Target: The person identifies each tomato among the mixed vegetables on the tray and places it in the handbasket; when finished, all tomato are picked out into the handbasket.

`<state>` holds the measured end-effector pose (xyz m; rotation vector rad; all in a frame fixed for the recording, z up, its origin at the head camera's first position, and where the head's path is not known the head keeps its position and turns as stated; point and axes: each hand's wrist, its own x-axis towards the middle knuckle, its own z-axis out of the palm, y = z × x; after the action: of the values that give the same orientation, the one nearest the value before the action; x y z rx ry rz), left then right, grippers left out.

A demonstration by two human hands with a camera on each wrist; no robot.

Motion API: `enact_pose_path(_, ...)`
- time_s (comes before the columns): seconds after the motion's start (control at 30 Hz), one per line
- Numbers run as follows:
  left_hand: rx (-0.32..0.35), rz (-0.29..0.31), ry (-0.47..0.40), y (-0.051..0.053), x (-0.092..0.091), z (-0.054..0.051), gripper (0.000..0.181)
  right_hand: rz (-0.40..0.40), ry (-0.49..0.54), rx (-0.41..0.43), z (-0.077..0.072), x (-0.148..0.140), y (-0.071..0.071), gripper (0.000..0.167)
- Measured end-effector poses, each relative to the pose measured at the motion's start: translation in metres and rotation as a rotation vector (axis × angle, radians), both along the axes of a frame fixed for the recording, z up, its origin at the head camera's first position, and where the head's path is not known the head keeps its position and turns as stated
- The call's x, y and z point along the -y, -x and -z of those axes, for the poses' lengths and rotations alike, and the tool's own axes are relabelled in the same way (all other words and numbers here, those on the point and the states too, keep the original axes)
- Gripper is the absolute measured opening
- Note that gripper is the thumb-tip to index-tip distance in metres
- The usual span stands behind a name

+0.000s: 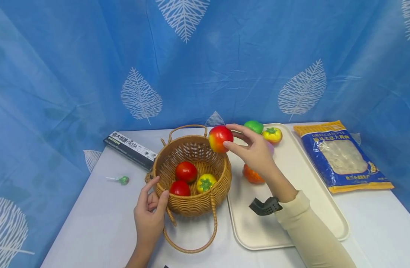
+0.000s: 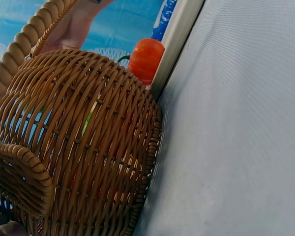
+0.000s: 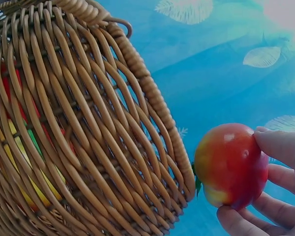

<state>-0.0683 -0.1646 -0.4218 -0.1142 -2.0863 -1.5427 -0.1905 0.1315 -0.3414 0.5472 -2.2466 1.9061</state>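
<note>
My right hand point(image 1: 255, 150) pinches a round red-and-yellow toy fruit point(image 1: 220, 139) between thumb and fingers, at the right rim of the wicker basket point(image 1: 195, 204). In the right wrist view, green shows on the side of this fruit point(image 3: 231, 164) facing the basket. Inside the basket lie two red fruits point(image 1: 186, 172) and a yellow one with a green leafy top point(image 1: 206, 183). My left hand point(image 1: 149, 212) holds the basket's near left rim with thumb and index finger. Most of that hand is out of the left wrist view.
A cream tray point(image 1: 292, 208) right of the basket bears an orange pepper point(image 1: 253, 175), a green item point(image 1: 253, 126), a yellow-red fruit point(image 1: 272, 135) and a partly hidden purple item. A blue pasta bag point(image 1: 345, 156) lies right, a black pasta box point(image 1: 131, 149) and lollipop point(image 1: 123, 180) left.
</note>
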Motion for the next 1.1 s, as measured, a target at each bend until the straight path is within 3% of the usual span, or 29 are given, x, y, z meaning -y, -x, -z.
enact_pose_path(0.37, -0.007, -0.007, 0.003, 0.0, 0.0, 0.0, 0.052, -0.117, 0.057, -0.012, 0.006, 0.017, -0.005, 0.049)
enact_pose_path(0.57, -0.006, -0.008, 0.001, -0.001, -0.001, 0.001, 0.052, -0.127, 0.098, -0.004, 0.01, 0.022, -0.007, 0.05)
enact_pose_path(1.1, -0.013, -0.003, 0.01, -0.002, -0.002, 0.003, 0.053, -0.114, -0.049, -0.035, 0.018, 0.024, -0.006, 0.047)
